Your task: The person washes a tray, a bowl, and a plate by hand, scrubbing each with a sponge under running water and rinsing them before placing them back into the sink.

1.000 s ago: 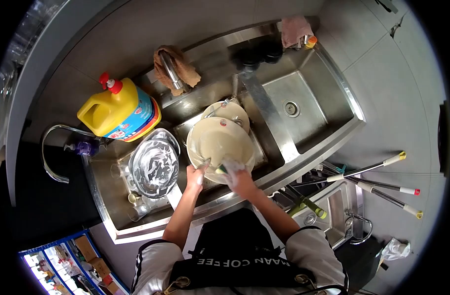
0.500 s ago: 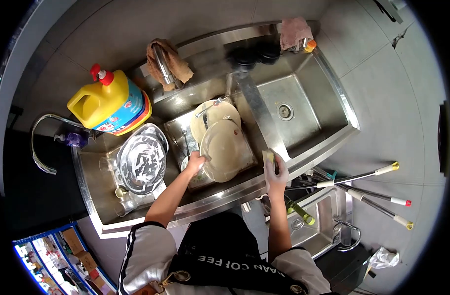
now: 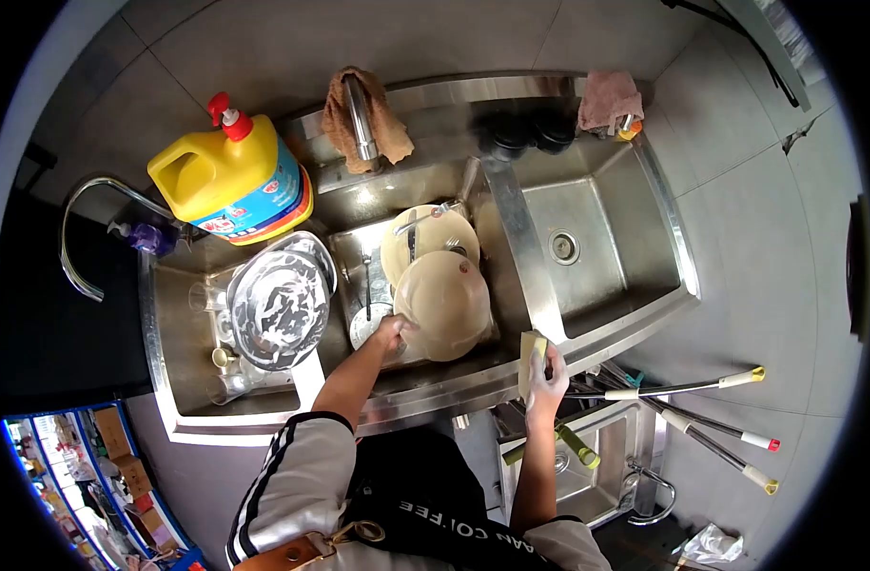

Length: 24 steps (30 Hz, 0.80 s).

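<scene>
My left hand (image 3: 393, 333) is closed on the near-left rim of a cream plate (image 3: 444, 309), which it holds over the middle basin. My right hand (image 3: 546, 383), with suds on its fingers, grips a pale yellow sponge (image 3: 531, 360) above the front edge of the sink, apart from the plate. Behind the held plate, a second cream plate (image 3: 393, 249) lies in the basin with cutlery (image 3: 412, 236) on it. A small white dish (image 3: 362, 329) is partly hidden by my left hand.
In the left basin are a soapy round pan (image 3: 281, 309) and several glasses (image 3: 227, 387). A yellow detergent jug (image 3: 227, 176) stands behind. A cloth-draped faucet (image 3: 361, 119) overhangs the middle basin. Long-handled tools (image 3: 687, 388) lean at right.
The camera view has shifted. My right hand has turned, so more of the sponge shows. My left hand still holds the plate, which is tilted slightly differently.
</scene>
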{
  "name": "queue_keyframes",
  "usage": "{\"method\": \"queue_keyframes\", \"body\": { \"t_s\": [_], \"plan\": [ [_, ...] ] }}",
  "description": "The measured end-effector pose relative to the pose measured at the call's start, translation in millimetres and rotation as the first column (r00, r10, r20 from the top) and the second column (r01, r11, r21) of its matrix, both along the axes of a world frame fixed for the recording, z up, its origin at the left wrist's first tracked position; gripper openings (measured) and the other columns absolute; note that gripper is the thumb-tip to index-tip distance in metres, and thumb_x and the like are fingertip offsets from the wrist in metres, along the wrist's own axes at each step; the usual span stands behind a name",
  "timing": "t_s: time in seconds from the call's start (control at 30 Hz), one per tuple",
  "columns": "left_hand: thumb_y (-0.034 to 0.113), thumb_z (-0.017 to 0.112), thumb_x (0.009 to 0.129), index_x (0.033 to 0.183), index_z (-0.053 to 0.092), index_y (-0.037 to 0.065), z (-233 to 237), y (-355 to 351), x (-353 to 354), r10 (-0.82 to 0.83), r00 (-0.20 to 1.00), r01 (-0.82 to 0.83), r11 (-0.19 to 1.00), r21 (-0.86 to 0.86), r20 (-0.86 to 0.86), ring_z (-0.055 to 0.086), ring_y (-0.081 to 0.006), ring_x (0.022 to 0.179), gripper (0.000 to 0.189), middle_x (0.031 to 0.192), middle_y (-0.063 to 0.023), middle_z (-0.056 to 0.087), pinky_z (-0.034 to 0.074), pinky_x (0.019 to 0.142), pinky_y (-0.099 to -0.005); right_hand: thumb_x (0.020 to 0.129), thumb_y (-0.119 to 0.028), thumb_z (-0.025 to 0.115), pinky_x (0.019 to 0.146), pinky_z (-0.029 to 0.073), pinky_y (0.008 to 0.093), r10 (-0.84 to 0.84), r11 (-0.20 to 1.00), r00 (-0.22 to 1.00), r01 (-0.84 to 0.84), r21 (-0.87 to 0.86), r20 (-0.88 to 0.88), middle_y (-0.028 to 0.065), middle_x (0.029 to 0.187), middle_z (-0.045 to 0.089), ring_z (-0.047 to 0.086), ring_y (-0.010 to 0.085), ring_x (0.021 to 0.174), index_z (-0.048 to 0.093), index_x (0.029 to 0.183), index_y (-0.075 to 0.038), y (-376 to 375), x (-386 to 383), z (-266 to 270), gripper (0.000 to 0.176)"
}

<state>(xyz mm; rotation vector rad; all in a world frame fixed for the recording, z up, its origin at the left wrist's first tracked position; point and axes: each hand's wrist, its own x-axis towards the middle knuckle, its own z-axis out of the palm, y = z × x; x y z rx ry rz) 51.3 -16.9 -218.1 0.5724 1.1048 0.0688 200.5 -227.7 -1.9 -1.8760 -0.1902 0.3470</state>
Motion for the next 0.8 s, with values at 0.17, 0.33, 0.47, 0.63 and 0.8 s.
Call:
{"method": "queue_keyframes", "body": {
  "t_s": [0.17,0.33,0.47,0.63,0.8],
  "plan": [
    [-0.006,0.059,0.061,0.099,0.051,-0.008,-15,-2,3,-0.01,1.0,0.009,0.998,-0.059,-0.023,0.058,-0.0294,0.081,0.039,0.088,-0.0178,0.058,0.047,0.074,-0.0342,0.075,-0.005,0.058,0.077,0.037,0.0232,0.006,0.999,0.999,-0.004,0.032,-0.04,0.0063,0.09,0.054,0.049,0.0118,0.082,0.052,0.098,0.006,-3,-1,-6,0.026],
    [0.001,0.062,0.063,0.085,0.057,-0.006,-24,8,10,-0.049,0.988,0.055,0.998,0.034,-0.147,0.059,-0.025,0.069,0.024,0.081,-0.0152,0.059,0.049,0.062,-0.0317,0.077,-0.006,0.056,0.068,0.038,0.0197,-0.043,0.995,0.996,0.049,0.082,-0.077,0.0022,0.084,0.052,0.047,0.0084,0.075,0.053,0.096,0.004,-9,-1,-19,0.021],
    [0.01,0.068,0.062,0.079,0.06,0.0,-60,17,7,-0.271,0.891,0.366,0.903,0.223,-0.365,0.059,-0.0235,0.063,0.021,0.073,-0.0135,0.06,0.046,0.052,-0.031,0.077,-0.004,0.056,0.069,0.039,0.0202,-0.035,0.996,0.985,0.048,0.074,-0.169,0.0035,0.088,0.054,0.049,0.0086,0.076,0.053,0.099,0.004,-5,-2,-5,0.024],
    [0.034,0.073,0.057,0.072,0.063,0.005,-113,20,8,-0.287,0.593,0.731,0.584,0.353,-0.752,0.059,-0.015,0.063,0.034,0.072,-0.0049,0.063,0.046,0.05,-0.0307,0.08,-0.01,0.053,0.068,0.04,0.0203,-0.058,0.969,0.924,0.143,0.202,-0.377,0.0038,0.085,0.054,0.05,0.0094,0.076,0.053,0.098,0.003,2,3,-8,0.022],
    [0.021,0.057,0.069,0.083,0.061,0.006,-52,8,25,-0.072,0.501,0.758,0.517,0.397,-0.863,0.059,-0.0268,0.08,0.021,0.086,-0.0105,0.061,0.048,0.07,-0.0342,0.083,-0.012,0.05,0.066,0.043,0.022,-0.008,0.937,0.877,0.175,0.303,-0.48,0.0046,0.087,0.055,0.053,0.0111,0.075,0.05,0.102,0.002,22,0,2,0.024]
  ]
}}
